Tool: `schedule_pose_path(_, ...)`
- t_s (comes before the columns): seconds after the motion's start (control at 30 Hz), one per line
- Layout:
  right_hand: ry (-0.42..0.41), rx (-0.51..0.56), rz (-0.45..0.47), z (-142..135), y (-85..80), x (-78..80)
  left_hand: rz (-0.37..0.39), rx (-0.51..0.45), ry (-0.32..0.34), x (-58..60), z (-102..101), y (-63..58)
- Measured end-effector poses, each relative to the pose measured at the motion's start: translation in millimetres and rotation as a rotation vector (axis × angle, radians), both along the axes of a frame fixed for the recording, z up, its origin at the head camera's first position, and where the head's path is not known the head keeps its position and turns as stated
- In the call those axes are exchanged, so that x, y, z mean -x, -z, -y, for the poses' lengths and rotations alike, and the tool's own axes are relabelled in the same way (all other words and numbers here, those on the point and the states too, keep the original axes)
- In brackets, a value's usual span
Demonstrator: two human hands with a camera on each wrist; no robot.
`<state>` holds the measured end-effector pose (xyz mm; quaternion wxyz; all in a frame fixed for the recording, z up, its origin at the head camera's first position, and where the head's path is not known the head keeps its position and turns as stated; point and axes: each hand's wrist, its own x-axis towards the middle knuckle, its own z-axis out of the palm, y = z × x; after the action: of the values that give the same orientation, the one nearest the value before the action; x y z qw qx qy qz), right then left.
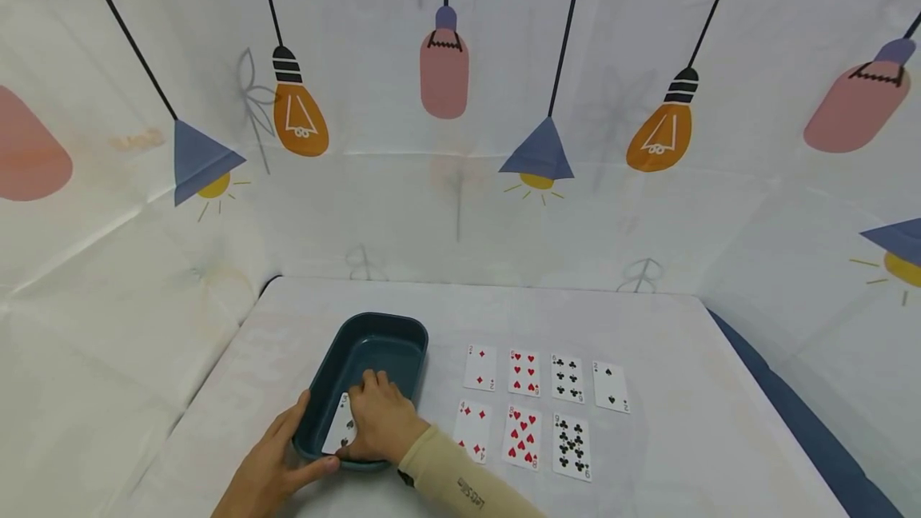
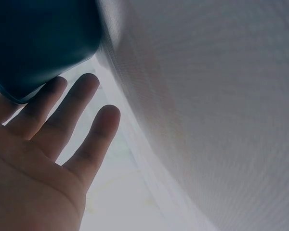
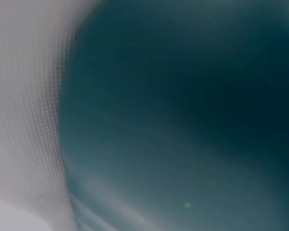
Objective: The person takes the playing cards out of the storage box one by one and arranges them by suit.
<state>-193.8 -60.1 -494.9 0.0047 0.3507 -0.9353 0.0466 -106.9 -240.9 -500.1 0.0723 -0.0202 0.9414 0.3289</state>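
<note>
In the head view a dark teal tray (image 1: 392,354) stands on the white table. My left hand (image 1: 269,458) rests at its near left corner, thumb along the near rim and fingers against the outer side. The left wrist view shows those fingers (image 2: 79,108) spread and fairly straight, some touching the tray wall (image 2: 43,48). Inside the tray's near end, my right hand (image 1: 381,418) grips a spade playing card (image 1: 340,427), thumb at its near edge and fingers at its far edge, partly covering it. Only tray wall (image 3: 173,115) fills the right wrist view, blurred.
Right of the tray, several playing cards lie face up in two rows, among them a two of diamonds (image 1: 480,367), a two of spades (image 1: 611,387) and a nine of clubs (image 1: 572,446). My right forearm partly covers a four of diamonds (image 1: 472,426). A lamp-printed cloth (image 1: 489,222) hangs behind.
</note>
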Motion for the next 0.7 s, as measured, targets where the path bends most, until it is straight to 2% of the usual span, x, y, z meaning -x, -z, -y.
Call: schedule_pose_path(0.7, -0.055, 0.123, 0.001, -10.0, -7.0, -1.1, -0.002, -0.002, -0.002, -0.5, 0.2, 0.2)
